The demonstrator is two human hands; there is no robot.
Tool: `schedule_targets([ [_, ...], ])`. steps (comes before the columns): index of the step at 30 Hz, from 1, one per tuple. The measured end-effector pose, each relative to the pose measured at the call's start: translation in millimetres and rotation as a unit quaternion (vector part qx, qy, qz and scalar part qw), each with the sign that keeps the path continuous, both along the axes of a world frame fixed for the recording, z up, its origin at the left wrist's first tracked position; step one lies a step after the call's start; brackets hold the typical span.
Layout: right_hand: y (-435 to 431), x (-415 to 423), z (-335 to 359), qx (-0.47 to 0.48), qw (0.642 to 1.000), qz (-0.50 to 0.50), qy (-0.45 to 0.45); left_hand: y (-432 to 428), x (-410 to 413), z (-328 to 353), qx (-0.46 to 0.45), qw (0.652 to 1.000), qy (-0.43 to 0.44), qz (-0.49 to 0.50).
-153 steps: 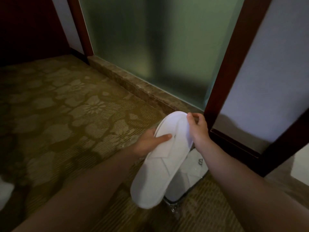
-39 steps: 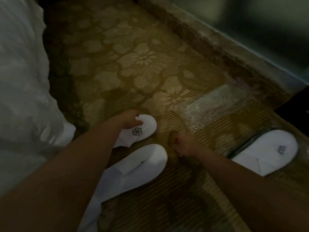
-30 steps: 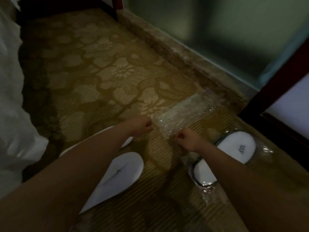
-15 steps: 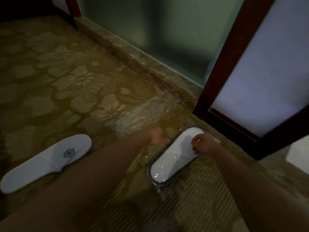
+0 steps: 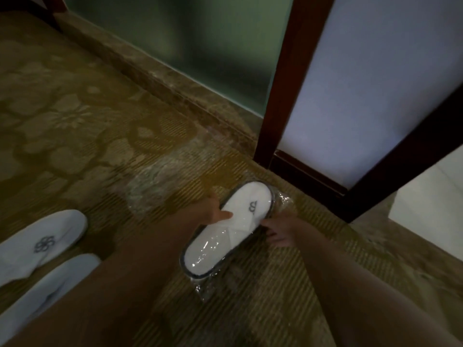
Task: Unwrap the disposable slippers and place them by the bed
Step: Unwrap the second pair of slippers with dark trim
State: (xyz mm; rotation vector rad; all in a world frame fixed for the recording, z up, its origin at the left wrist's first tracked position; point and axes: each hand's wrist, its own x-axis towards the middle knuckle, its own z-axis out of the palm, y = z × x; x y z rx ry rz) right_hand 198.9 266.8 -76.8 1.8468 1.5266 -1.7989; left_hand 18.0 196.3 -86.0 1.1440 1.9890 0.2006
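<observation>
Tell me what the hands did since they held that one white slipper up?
That slipper was let go and now lies unwrapped with its mate on the carpet. The left hand and right hand moved to the wrapped slippers and took hold. Their plastic stays on, and the empty wrapper stays put.

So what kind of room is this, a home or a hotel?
Most likely a hotel room. White disposable slippers with a printed logo lie on patterned carpet, another pair is sealed in clear plastic, and a frosted glass partition in dark wood framing suggests an ensuite bathroom.
</observation>
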Motion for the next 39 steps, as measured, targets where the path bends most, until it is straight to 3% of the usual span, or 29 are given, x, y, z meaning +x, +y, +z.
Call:
schedule_targets([
  [5,-1.3,-4.4,1.3,-0.033,0.995,-0.010,0.093,5.0,1.7,-11.5,0.006,0.997,-0.058,0.048],
  [10,0.4,-4.7,4.1,-0.012,0.994,-0.012,0.104,6.7,1.0,-13.6,0.012,0.968,-0.177,0.176],
  [16,-3.0,-6.9,3.9,-0.011,0.992,-0.015,0.122,6.0,-4.6,-24.2,0.040,0.939,-0.246,0.236],
  [22,-6.4,-16.9,20.8,0.068,0.988,-0.012,0.140,-6.1,7.7,21.6,0.101,0.929,-0.210,0.286],
  [28,-4.5,-33.1,57.5,0.166,0.975,0.065,0.132,-18.4,-2.4,64.6,0.185,0.902,-0.275,0.275],
  [34,-18.9,-70.9,107.8,0.291,0.935,0.147,0.140,-34.2,-30.4,102.8,0.292,0.863,-0.158,0.381],
  [39,-45.7,-98.5,127.8,0.381,0.888,0.187,0.175,-54.2,-56.4,124.6,0.315,0.836,-0.134,0.428],
])
